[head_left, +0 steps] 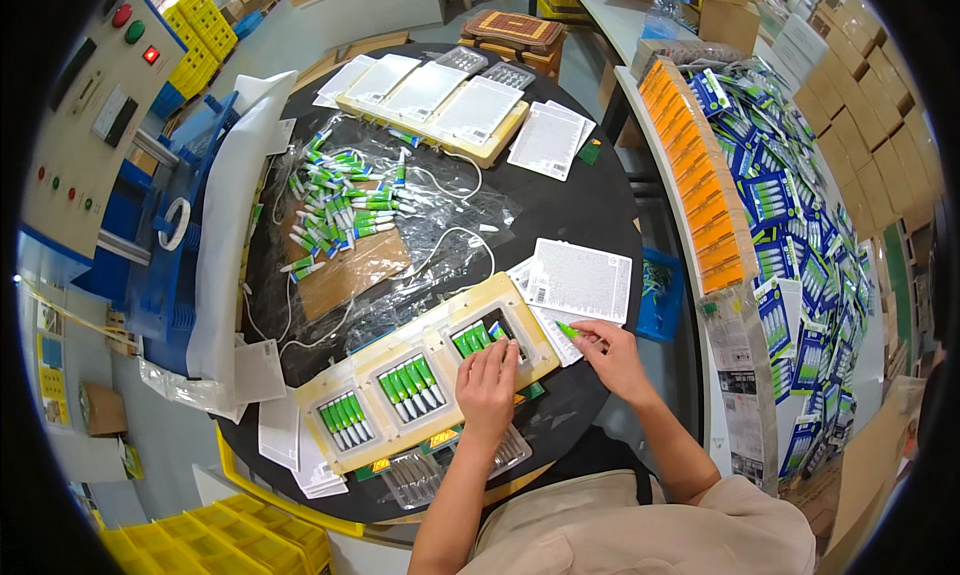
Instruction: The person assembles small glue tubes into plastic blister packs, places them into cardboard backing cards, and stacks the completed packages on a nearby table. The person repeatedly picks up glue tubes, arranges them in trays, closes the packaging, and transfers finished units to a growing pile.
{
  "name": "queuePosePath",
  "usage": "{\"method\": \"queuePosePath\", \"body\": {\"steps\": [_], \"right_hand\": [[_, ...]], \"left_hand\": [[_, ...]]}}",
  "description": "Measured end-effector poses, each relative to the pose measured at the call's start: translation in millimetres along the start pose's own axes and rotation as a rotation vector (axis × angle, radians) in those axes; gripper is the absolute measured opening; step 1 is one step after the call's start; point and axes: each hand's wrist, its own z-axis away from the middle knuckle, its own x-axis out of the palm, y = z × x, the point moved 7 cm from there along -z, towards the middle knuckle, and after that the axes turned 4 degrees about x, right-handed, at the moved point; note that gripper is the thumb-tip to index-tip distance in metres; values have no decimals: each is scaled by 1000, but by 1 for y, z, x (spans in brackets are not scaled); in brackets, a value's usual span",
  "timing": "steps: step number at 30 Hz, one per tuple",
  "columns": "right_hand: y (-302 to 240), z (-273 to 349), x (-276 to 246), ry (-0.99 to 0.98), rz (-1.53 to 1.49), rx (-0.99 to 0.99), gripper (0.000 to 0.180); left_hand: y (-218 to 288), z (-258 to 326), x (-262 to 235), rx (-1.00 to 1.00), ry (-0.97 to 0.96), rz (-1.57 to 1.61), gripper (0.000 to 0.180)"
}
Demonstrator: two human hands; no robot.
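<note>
covering part of yellow tray (535,337), left hand (487,385) palm down, grip unclear; right hand (616,360) angled inward, pinching green tube (567,329)

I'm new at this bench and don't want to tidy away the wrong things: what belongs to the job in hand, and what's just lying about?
Seems in use:
- green-and-white tube in the right hand
- yellow-edged frame at the left hand
- loose tube pile

Seems just lying about:
- blue-capped bottle
- brown patterned pad

Brown cartons (885,125) stand stacked at right; yellow crates (206,25) at upper left; grey floor (165,470) below.
</note>
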Motion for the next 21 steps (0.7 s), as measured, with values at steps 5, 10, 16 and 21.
{"method": "queuePosePath", "body": {"steps": [5, 10, 16, 21], "right_hand": [[-14, -4, 11, -40, 30, -59, 23], [-29, -10, 22, -43, 51, -159, 23], [-35, -11, 28, -57, 92, -171, 23], [-36, -10, 30, -51, 126, -211, 23]], "left_hand": [[-5, 4, 9, -8, -63, -33, 27], [-6, 6, 7, -19, -71, 17, 31], [-3, 7, 11, -11, -151, -19, 32], [-5, 11, 22, 5, -278, -30, 30]]}}
